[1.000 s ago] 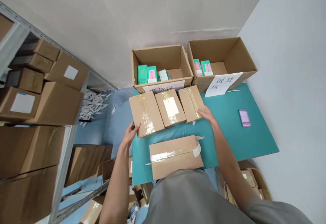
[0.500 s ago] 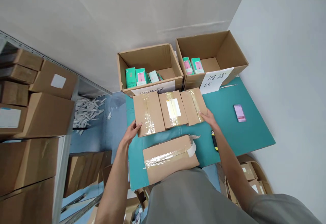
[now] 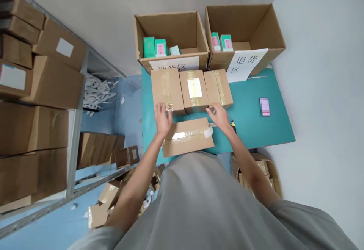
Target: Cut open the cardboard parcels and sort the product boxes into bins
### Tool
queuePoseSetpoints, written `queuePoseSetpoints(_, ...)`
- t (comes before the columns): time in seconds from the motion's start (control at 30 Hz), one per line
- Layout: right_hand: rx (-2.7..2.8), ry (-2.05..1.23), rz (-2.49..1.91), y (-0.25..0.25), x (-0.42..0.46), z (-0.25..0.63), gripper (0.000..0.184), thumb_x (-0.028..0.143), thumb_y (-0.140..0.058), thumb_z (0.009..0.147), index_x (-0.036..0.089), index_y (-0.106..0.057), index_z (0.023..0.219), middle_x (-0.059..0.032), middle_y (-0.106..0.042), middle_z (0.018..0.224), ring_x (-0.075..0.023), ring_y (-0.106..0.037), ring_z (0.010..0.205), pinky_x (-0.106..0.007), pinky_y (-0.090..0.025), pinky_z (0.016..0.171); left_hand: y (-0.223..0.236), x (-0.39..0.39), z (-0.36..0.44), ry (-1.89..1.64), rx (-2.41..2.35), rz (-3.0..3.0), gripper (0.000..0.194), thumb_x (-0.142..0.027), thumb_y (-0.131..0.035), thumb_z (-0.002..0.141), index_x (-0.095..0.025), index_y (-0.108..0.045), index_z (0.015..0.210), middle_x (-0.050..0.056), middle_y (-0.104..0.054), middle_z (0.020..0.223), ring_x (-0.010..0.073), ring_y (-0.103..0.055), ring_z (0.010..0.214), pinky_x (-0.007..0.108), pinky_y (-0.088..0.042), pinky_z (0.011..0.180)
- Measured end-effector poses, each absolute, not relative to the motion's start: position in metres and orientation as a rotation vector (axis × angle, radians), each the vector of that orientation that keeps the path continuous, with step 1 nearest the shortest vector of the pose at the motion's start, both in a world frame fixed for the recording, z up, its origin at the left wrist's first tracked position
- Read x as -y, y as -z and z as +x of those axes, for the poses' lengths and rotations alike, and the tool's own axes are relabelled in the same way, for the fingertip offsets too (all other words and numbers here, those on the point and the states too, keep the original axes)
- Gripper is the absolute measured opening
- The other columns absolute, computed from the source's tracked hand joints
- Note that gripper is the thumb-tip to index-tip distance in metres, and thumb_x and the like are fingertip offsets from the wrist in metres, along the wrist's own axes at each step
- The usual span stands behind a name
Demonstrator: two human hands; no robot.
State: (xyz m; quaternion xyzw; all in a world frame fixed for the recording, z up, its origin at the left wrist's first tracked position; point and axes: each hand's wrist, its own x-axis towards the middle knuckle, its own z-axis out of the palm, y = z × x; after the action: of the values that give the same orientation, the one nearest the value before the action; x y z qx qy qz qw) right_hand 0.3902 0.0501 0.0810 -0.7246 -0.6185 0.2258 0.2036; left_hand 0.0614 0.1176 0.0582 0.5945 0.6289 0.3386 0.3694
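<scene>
Beyond right hand (image 3: 220,116), small taped carton (image 3: 214,88)

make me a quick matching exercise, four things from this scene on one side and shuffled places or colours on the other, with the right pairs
1. Table
2. Left hand
3. White-labelled box on the table
4. Long box

A. Just in front of the grey shirt
B. Middle of a row of three
C. Teal
D. At the near side of the row's left box

Right pairs: 1-C, 2-D, 3-B, 4-A
</scene>
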Motion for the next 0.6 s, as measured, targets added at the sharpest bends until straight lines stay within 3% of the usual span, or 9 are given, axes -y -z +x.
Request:
queuePoseSetpoints(0.13,1.984,-0.891,-2.216,-0.086,0.015,0.352,0.09,0.07,-0.071,0.103,0.024,-0.048,0.178,-0.0226,-0.064,0.163,-0.0397,-0.079,0.12,-0.05,-0.061,0.106,-0.06,-0.017,0.082,-0.755,-1.426,1.699,0.059,-0.057,-0.067,0.107,-0.024,-0.07,0.157,0.015,-0.042,0.185,0.0384,-0.018,0.181,0.063,-0.004,0.146)
queuePoseSetpoints(0.23,1.922,-0.9,-2.372,-0.08,0.039,0.351,0.094,0.073,-0.069,0.104,0.015,-0.048,0.175,-0.0259,-0.076,0.145,-0.0424,-0.079,0.117,-0.049,-0.06,0.101,-0.055,0.024,0.084,-0.707,-1.434,1.7,0.061,-0.058,-0.068,0.106,-0.023,-0.071,0.156,0.016,-0.041,0.186,0.0398,-0.019,0.18,0.062,-0.002,0.146)
queuePoseSetpoints(0.3,1.869,-0.87,-2.373,-0.074,0.044,0.359,0.08,0.075,-0.064,0.107,0.013,-0.065,0.156,-0.0239,-0.082,0.127,-0.0401,-0.079,0.111,-0.045,-0.058,0.096,-0.048,0.033,0.082,-0.701,-1.456,1.721,0.066,-0.057,-0.07,0.104,-0.021,-0.069,0.159,0.016,-0.037,0.188,0.0407,-0.017,0.181,0.062,0.0,0.146)
queuePoseSetpoints(0.37,1.826,-0.915,-2.25,-0.068,0.044,0.37,0.065,0.078,-0.059,0.108,0.017,-0.079,0.121,-0.0162,-0.084,0.105,-0.0332,-0.078,0.1,-0.038,-0.056,0.09,-0.042,0.034,0.079,-0.679,-1.491,1.773,0.07,-0.057,-0.067,0.106,-0.018,-0.066,0.163,0.016,-0.033,0.19,0.0406,-0.015,0.181,0.062,0.001,0.146)
queuePoseSetpoints(0.47,1.636,-1.174,-1.961,-0.058,0.043,0.392,0.067,0.087,-0.058,0.102,0.023,-0.069,0.082,-0.0033,-0.07,0.076,-0.0219,-0.067,0.075,-0.03,-0.05,0.073,-0.038,0.032,0.078,-0.572,-1.559,1.854,0.071,-0.059,-0.057,0.11,-0.019,-0.06,0.169,0.015,-0.03,0.191,0.0384,-0.014,0.182,0.061,-0.001,0.147)
queuePoseSetpoints(0.6,1.366,-1.322,-1.818,-0.046,0.046,0.43,0.072,0.096,-0.068,0.084,0.025,-0.062,0.074,0.002,-0.056,0.066,-0.0163,-0.051,0.062,-0.03,-0.042,0.059,-0.037,0.031,0.078,-0.501,-1.597,1.93,0.072,-0.061,-0.05,0.112,-0.021,-0.058,0.171,0.015,-0.029,0.191,0.0378,-0.017,0.181,0.062,-0.005,0.147)
